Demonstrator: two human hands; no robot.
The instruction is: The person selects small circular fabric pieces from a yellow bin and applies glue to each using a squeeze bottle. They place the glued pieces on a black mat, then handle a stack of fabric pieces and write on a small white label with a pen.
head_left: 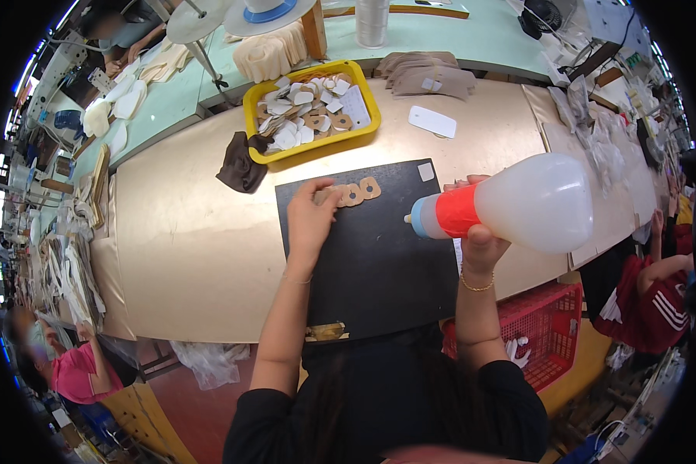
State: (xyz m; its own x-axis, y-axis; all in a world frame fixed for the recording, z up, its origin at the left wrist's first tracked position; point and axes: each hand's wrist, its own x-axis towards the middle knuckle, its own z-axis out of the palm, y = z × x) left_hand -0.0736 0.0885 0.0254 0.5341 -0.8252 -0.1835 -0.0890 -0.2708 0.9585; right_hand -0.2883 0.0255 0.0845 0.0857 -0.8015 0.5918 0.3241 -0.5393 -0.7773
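The person's left hand [311, 214] lies flat, with the fingers spread and pressing on the first of a short row of tan leather pieces [354, 192], which sit near the far edge of a black work board [371, 263]. The right hand [478, 241] is clenched around a soft white squeeze bottle [530, 203] with an orange collar and a blue nozzle [417, 217]. The bottle is held almost on its side, with the nozzle above the board, just beside the pieces but not touching them. In this position the main risk seems to be the liquid: if the hand squeezes too strongly, a drop may fall on the bare board or run over the edge of a piece. The nozzle is also near the left fingers, so they could become sticky and lift or shift a piece. The pieces overlap a little, so they may stick to each other. Behind the board, at the far side of the tabletop [193, 232], a yellow tray [311, 151] of similar pieces and a brown cloth [240, 165] are well apart from the nozzle.
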